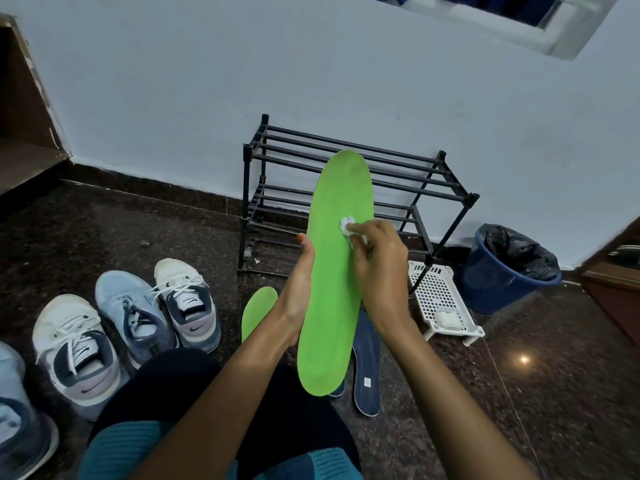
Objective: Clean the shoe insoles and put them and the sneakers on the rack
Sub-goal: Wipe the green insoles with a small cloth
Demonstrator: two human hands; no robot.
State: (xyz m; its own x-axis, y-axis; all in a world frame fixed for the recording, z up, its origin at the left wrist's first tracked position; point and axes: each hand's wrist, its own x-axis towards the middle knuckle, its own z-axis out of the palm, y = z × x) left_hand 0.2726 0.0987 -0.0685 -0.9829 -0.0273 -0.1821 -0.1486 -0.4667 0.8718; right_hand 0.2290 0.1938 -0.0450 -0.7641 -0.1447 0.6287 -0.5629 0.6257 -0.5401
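Right fingers (373, 233) pinch wad (347, 225) against green insole (332, 306) — sneakers (187, 306) bear swooshes.

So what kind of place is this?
Probably a home hallway or entryway: a black shoe rack stands by the wall, sneakers sit on the floor, and a blue bin with a bag is nearby.

Your left grip (298, 289) hides its fingers behind the raised green insole (336, 271), which covers most of one navy insole (338, 389). Your forearm covers part of the second green insole (258, 311). The view's left edge cuts one sneaker (17, 427). The white wad (347, 225) in your right grip (377, 261) is too small to name.
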